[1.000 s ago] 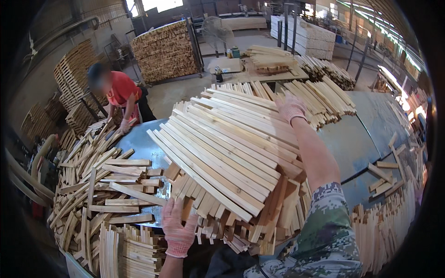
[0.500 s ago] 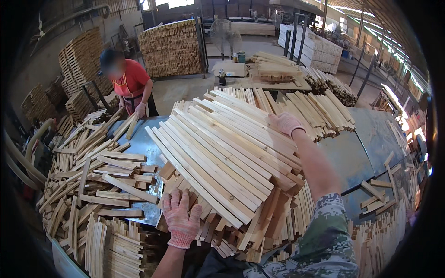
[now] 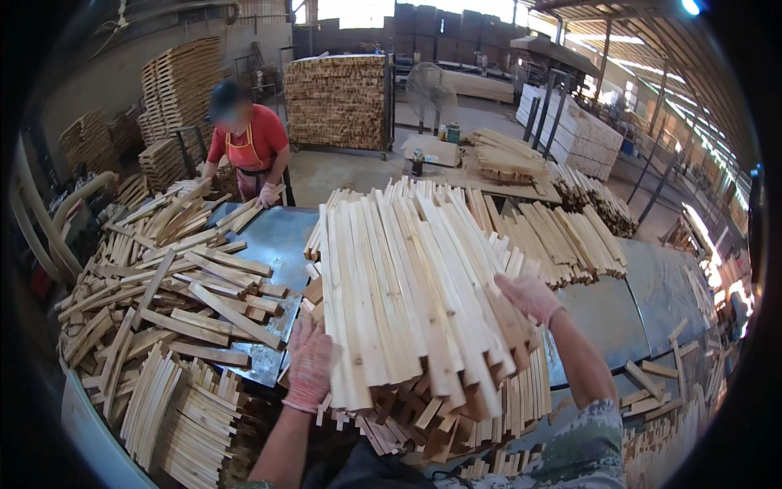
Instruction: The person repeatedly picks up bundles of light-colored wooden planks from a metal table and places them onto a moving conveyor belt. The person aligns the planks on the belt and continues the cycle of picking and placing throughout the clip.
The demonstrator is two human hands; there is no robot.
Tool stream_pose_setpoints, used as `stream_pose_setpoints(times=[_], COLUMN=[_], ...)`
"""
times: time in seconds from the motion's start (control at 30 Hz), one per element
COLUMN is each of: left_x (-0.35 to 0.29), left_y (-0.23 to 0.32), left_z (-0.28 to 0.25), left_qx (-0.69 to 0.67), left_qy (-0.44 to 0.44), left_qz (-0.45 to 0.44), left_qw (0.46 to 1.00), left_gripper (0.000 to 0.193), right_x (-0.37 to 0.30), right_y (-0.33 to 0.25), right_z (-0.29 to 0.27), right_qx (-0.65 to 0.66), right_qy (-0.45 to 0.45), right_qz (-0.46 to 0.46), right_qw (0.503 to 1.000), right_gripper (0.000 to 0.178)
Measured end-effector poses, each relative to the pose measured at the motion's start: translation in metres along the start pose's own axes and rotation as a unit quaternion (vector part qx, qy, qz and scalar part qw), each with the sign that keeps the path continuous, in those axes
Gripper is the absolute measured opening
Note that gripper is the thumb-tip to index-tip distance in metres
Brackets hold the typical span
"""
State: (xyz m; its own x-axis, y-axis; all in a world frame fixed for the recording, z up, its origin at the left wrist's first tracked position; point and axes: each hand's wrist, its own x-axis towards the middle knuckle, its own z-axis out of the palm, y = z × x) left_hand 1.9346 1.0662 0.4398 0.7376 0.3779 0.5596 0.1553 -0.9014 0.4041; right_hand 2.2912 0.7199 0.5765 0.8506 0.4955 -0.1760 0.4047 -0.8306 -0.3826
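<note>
A broad layer of pale wooden strips (image 3: pixel 399 285) lies in front of me on top of a pile of other strips, its strips running nearly straight away from me. My left hand (image 3: pixel 309 363), in a pinkish knit glove, presses along the layer's left edge near its close end. On the opposite side, my right hand (image 3: pixel 529 297), gloved alike, bears on the right edge with its fingers against the wood. Between them the two hands clasp the layer; some fingertips are hidden by the strips. Darker strip ends (image 3: pixel 432 411) show under the layer's near end.
Loose wood pieces (image 3: pixel 220 301) heap up at left on the metal table (image 3: pixel 599 318). A co-worker in a red shirt (image 3: pixel 265 138) handles strips across the table. More strips lie in rows (image 3: pixel 562 240) at far right, and a neat stack (image 3: pixel 179 416) stands at near left.
The layer of strips has turned clockwise, from slanting to nearly straight away from me. My left hand has come against its left edge; my right hand has moved nearer along the right edge.
</note>
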Motion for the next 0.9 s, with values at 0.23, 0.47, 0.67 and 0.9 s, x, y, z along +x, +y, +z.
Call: stream_pose_setpoints(times=[0.23,0.47,0.67,0.9], left_x=[0.030,0.057,0.093,0.015], left_y=[-0.032,-0.055,-0.001,0.033], left_z=[-0.061,-0.041,-0.072,-0.047], left_qx=[-0.281,-0.363,-0.251,-0.221], left_qy=[-0.166,-0.249,-0.313,-0.272], left_qz=[-0.252,-0.337,-0.286,-0.253], left_qw=[0.911,0.832,0.870,0.902], left_gripper=[0.061,0.103,0.095,0.107], right_x=[-0.077,-0.046,-0.037,-0.027], right_y=[-0.007,-0.020,-0.013,0.021], right_z=[0.017,0.033,0.038,0.036], right_qx=[0.256,0.144,0.074,0.145], right_qy=[-0.029,0.074,0.091,0.076], right_qz=[0.060,0.000,0.014,-0.041], right_qw=[0.964,0.987,0.993,0.986], right_gripper=[0.066,0.063,0.065,0.056])
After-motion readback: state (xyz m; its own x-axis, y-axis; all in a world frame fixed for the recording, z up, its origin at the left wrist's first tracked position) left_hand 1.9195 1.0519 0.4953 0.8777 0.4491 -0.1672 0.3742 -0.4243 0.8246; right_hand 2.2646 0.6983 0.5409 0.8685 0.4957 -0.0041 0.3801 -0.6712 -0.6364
